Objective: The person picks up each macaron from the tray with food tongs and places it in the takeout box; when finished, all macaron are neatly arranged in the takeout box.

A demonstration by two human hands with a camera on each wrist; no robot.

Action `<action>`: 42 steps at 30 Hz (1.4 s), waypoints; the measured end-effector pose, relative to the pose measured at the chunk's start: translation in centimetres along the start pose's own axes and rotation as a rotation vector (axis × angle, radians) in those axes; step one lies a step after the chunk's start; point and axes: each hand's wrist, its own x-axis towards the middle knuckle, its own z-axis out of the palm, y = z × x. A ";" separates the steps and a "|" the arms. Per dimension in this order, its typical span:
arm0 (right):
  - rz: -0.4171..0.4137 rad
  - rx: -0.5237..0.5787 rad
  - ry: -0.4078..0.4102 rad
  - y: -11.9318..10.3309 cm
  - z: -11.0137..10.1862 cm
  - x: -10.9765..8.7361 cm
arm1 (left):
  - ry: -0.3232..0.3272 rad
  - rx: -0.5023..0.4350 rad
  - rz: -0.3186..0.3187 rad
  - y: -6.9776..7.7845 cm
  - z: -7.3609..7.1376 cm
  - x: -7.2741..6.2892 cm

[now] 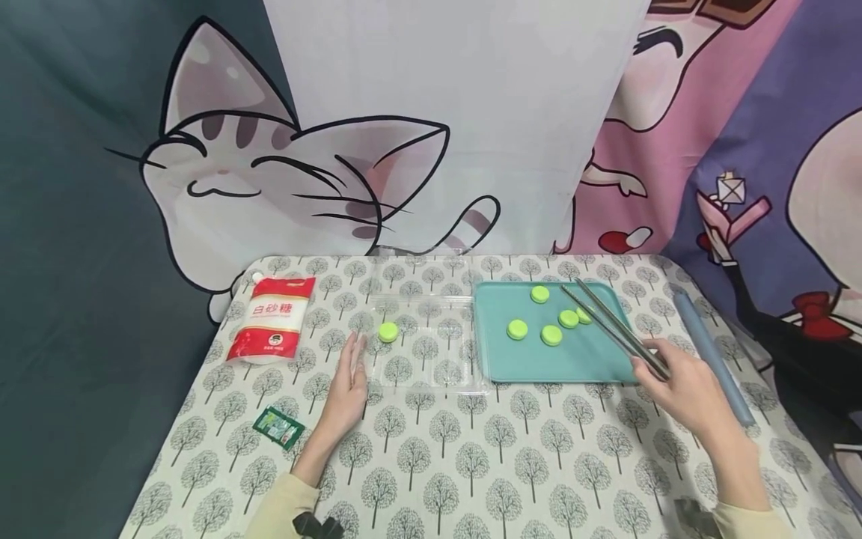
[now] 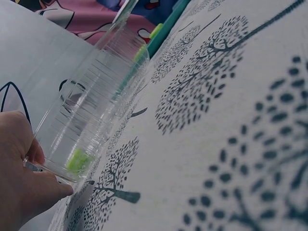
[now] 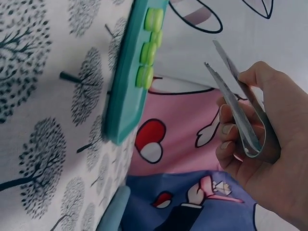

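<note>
My left hand holds the left edge of a clear plastic box, whose lid stands open at the back. One green macaron lies at the left inside the box; the left wrist view shows it through the wall near my thumb. My right hand grips metal tongs by the bent end. Their arms are spread, with nothing between the tips. The tongs reach over a teal tray that bears several green macarons, one of them partly behind the tongs.
A red and white sugar bag lies at the back left of the table, with a small green packet in front of it. Right of the tray is a blue-grey roll. A patterned cloth covers the table; printed curtains hang behind it.
</note>
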 end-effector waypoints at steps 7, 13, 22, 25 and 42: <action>0.058 -0.024 -0.026 1.0 0.1 -0.4 | -0.003 -0.006 -0.010 -0.1 0.0 0.0; 0.105 -0.046 -0.058 1.7 0.2 -0.5 | 0.008 0.005 -0.003 -0.2 0.0 0.0; 0.151 -0.066 -0.106 2.4 0.7 -1.0 | 0.001 -0.002 -0.013 -0.2 0.0 -0.1; 0.157 -0.068 -0.120 2.7 1.0 -1.0 | 0.002 -0.002 -0.007 -0.2 0.0 -0.1; 0.129 -0.054 -0.156 3.2 1.9 -1.1 | -0.008 -0.032 0.004 -0.1 0.0 0.0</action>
